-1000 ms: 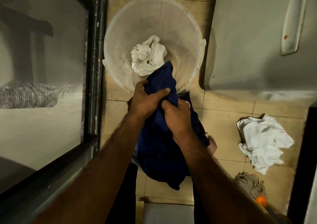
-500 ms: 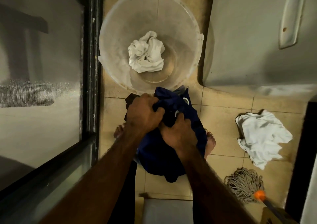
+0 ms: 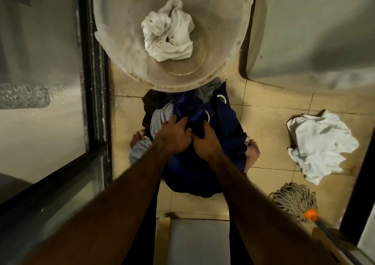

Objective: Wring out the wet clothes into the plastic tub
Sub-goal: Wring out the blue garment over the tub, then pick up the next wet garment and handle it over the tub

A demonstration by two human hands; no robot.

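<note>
A translucent plastic tub [image 3: 119, 47] stands on the tiled floor at the top of the view, with a crumpled white cloth [image 3: 168, 31] lying in it. Just below the tub's near rim lies a heap of clothes, topped by a dark blue garment [image 3: 225, 126] with metal eyelets and a pale grey piece [image 3: 160, 116] at its left. My left hand [image 3: 174, 135] and my right hand [image 3: 205, 141] are low on the heap, side by side, both gripping folds of the blue garment.
A second white cloth [image 3: 318, 143] lies on the tiles at the right, with a string mop head [image 3: 294, 199] and its orange collar below it. A dark-framed glass door [image 3: 95, 82] runs along the left. A grey appliance [image 3: 314, 31] fills the upper right. Bare feet flank the heap.
My hands have come down and back from over the tub with the blue garment, which now lies on the heap on the floor. The view has moved closer to the floor.
</note>
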